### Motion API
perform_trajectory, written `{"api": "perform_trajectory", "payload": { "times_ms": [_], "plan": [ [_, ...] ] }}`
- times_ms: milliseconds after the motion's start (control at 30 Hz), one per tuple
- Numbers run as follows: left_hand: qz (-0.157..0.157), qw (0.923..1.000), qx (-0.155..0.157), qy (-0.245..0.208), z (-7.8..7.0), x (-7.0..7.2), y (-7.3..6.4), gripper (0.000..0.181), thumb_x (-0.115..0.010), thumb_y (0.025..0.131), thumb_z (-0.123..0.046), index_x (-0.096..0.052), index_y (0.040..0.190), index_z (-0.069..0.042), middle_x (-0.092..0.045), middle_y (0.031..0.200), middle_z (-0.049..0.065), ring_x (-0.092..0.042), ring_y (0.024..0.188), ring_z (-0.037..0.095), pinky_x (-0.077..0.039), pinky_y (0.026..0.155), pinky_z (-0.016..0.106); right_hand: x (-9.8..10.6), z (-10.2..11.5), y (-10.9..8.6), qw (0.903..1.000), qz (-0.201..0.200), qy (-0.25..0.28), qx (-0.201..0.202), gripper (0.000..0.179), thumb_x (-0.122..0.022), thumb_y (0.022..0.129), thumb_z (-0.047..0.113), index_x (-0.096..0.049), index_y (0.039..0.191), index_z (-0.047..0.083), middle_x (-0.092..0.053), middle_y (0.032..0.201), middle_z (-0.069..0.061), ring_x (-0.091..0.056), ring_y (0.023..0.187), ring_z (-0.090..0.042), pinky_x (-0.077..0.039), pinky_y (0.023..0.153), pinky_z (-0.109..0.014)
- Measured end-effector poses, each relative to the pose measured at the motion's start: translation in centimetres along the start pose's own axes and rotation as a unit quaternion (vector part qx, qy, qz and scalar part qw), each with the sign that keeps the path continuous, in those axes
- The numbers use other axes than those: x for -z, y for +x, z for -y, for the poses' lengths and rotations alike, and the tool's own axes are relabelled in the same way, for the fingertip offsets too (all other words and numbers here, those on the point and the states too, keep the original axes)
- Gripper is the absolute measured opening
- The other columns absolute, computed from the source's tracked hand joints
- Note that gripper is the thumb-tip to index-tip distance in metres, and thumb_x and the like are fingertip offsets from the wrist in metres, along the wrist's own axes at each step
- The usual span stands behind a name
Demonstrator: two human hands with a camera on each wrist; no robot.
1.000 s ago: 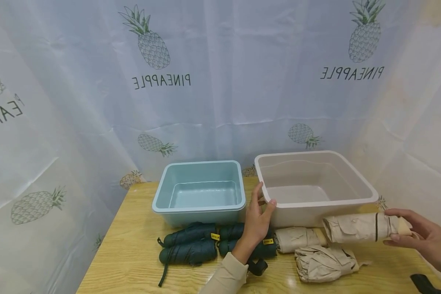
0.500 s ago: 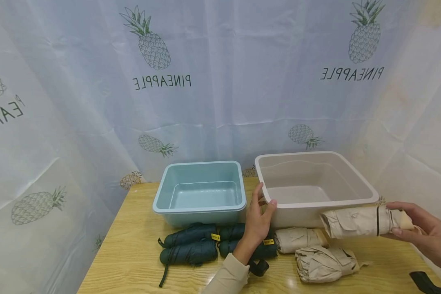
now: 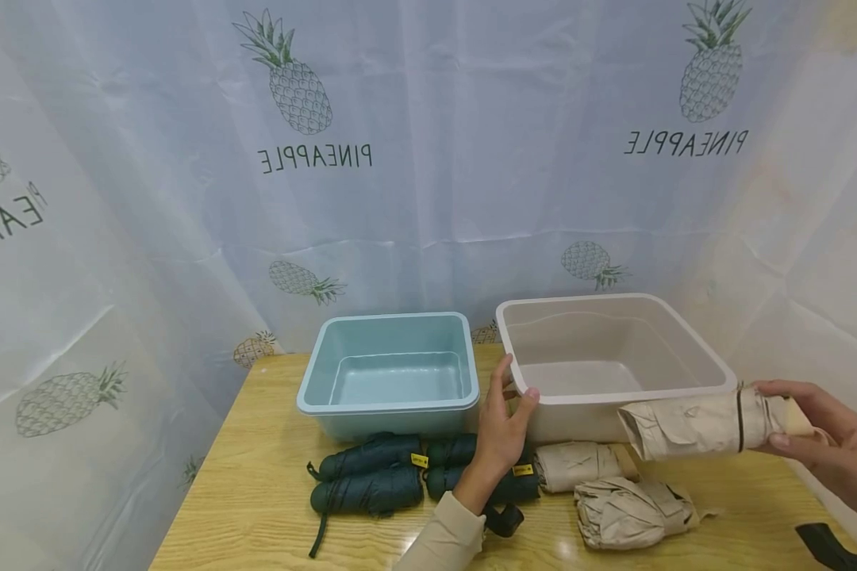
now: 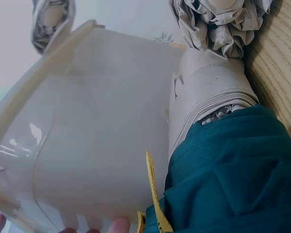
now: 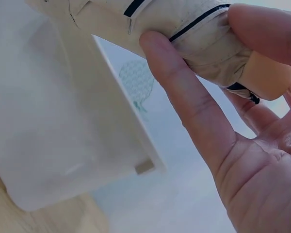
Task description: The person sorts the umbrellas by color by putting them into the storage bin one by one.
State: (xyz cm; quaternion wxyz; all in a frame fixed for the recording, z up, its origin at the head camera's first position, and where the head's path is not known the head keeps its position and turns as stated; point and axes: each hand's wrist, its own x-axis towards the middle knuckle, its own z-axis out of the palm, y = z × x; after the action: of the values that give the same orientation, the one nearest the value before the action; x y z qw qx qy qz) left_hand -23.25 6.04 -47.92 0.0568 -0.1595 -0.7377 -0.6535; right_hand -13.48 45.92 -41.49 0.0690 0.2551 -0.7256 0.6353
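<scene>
Thumb and fingertips of my left hand [image 3: 502,428] hold the front left corner of a beige plastic bin [image 3: 628,395]. At the right, my right hand [image 3: 828,444] grips the end of a folded beige umbrella [image 3: 689,424] between thumb and fingers. This umbrella [image 5: 203,48] hangs nearly level in front of the bin's right front corner, its dark strap showing. Below, on the table, lie another beige umbrella [image 3: 578,466] against the bin and a looser, crumpled beige umbrella [image 3: 632,511]. The left wrist view shows a dark green umbrella [image 4: 228,170] end to end with a beige one.
A light blue bin [image 3: 389,408] stands left of the beige one on the wooden table [image 3: 243,476]. Several dark green folded umbrellas [image 3: 367,490] lie before it, some partly behind my left forearm. A black strap [image 3: 828,547] shows at lower right. A pineapple-print curtain [image 3: 436,159] encloses the table.
My right hand has risen slightly with the umbrella, whose handle end is now tilted a little higher. My left hand stays at the bin's corner.
</scene>
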Motion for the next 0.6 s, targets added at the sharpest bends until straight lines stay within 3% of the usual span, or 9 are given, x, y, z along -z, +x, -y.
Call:
{"api": "perform_trajectory", "payload": {
  "times_ms": [167, 333, 600],
  "plan": [
    [0.001, 1.0000, 0.008, 0.001, 0.0, 0.1, -0.1, 0.065, -0.057, 0.102, -0.045, -0.028, 0.159, -0.038, -0.053, 0.147, 0.003, -0.061, 0.121, 0.019, -0.055, 0.087, 0.033, -0.4, 0.8, 0.9, 0.9999, 0.004, 0.004, 0.012, 0.069, -0.032, 0.089, -0.035, -0.028, 0.154, -0.011, -0.030, 0.159, 0.003, -0.073, 0.108, -0.014, -0.060, 0.084, -0.025],
    [0.003, 1.0000, 0.008, -0.002, 0.0, 0.1, -0.1, 0.065, -0.057, 0.102, -0.044, -0.028, 0.160, -0.036, -0.054, 0.147, 0.006, -0.061, 0.120, 0.019, -0.054, 0.087, 0.032, -0.5, 1.6, 1.9, 0.9996, 0.019, -0.011, 0.015, 0.067, -0.032, 0.090, -0.034, -0.027, 0.153, -0.011, -0.031, 0.158, 0.002, -0.074, 0.106, -0.016, -0.058, 0.087, -0.023],
    [0.002, 1.0000, 0.001, 0.000, 0.0, 0.0, 0.0, 0.065, -0.057, 0.102, -0.044, -0.028, 0.160, -0.036, -0.054, 0.146, 0.004, -0.061, 0.121, 0.020, -0.056, 0.086, 0.033, -1.1, 2.8, 3.7, 0.9988, 0.028, -0.037, 0.013, 0.062, -0.033, 0.093, -0.030, -0.027, 0.152, -0.012, -0.028, 0.160, 0.001, -0.063, 0.124, -0.005, -0.057, 0.088, -0.021]
  ]
}}
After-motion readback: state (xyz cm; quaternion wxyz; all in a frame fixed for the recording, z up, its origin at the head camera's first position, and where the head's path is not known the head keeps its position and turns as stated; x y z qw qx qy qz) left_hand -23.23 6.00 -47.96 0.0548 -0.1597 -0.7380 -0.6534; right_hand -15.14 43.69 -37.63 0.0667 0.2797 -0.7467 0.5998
